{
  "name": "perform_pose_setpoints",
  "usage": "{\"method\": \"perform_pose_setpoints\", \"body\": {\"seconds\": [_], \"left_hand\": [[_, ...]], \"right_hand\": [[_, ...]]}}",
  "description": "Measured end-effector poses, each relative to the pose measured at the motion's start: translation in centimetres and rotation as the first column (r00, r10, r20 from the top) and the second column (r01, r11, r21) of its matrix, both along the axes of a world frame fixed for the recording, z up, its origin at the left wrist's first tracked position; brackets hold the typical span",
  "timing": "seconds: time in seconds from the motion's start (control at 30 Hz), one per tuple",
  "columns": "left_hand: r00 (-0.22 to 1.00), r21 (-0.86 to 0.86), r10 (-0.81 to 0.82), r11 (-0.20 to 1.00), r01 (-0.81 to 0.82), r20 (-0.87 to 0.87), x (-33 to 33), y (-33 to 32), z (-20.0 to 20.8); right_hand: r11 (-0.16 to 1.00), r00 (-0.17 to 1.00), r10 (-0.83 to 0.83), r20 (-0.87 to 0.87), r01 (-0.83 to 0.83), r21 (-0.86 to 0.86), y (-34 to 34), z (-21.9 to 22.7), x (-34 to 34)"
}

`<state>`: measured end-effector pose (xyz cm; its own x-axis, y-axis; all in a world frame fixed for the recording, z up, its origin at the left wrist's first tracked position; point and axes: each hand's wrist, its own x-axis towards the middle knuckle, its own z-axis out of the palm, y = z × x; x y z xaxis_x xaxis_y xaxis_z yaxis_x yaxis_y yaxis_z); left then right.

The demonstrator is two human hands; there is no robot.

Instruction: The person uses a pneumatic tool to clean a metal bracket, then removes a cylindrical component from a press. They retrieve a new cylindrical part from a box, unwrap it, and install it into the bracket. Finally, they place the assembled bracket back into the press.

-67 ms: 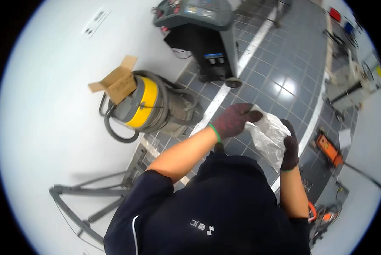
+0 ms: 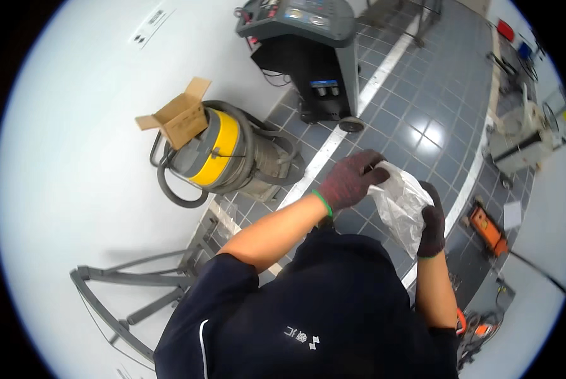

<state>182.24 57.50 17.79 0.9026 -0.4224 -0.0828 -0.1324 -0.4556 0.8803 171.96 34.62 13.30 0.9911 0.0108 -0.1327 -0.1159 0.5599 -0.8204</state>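
Seen from above in a workshop: a grey tiled floor (image 2: pixel 422 114) crossed by a white painted line (image 2: pixel 333 148), running from 6 o'clock up to 12 o'clock beside a plain white wall (image 2: pixel 74 189) filling the 9 o'clock side. At 12 o'clock, a dark grey service machine (image 2: pixel 308 44) on wheels, its sloped control panel facing up. At 10 o'clock, lying on its side against the wall, a yellow and grey drum vacuum cleaner (image 2: pixel 223 151) wrapped in a grey hose, with an open brown cardboard box (image 2: pixel 178 117) resting on its upper end. At 7 o'clock, a grey metal frame (image 2: pixel 137 290) flat on the floor. At 3 o'clock, an orange tool (image 2: pixel 488 230) on the tiles. At centre, slightly toward 3 o'clock, held up in the air in front of a dark navy shirt, a crumpled clear plastic bag (image 2: pixel 400 205). Left hand (image 2: pixel 352 180), in a dark knit glove with a green cuff, fingers pinched together on the bag's upper edge at about 1 o'clock of the bag. Right hand (image 2: pixel 431 221), in a dark glove, fingers clamped on the bag's right side at its 3 o'clock. Contents of the bag too blurred to tell.
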Motion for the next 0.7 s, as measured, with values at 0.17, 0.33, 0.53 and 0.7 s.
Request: {"method": "perform_pose_setpoints", "body": {"seconds": [0.17, 0.33, 0.53, 0.7], "left_hand": [[0.944, 0.025, -0.054, 0.999, 0.048, 0.326, -2.5, 4.9, 2.1], [0.996, 0.09, -0.091, 0.992, 0.093, -0.026, -2.4, 11.4, 2.4], [0.864, -0.495, -0.105, 0.85, -0.178, -0.492, -1.7, 21.9, 1.2], [0.899, -0.602, -0.091, 0.77, -0.21, -0.429, -1.3, 30.0, -1.9]], "right_hand": [[0.949, 0.991, 0.04, 0.125, 0.001, -0.316, 2.0, -2.6, 1.2], [0.801, 0.964, 0.141, 0.224, 0.021, -0.598, 9.8, 0.2, 3.5], [0.76, 0.971, 0.148, 0.186, 0.008, -0.65, 20.0, 1.7, 7.7], [0.67, 0.969, 0.175, 0.177, 0.014, -0.742, 28.9, 2.1, 10.6]]}}
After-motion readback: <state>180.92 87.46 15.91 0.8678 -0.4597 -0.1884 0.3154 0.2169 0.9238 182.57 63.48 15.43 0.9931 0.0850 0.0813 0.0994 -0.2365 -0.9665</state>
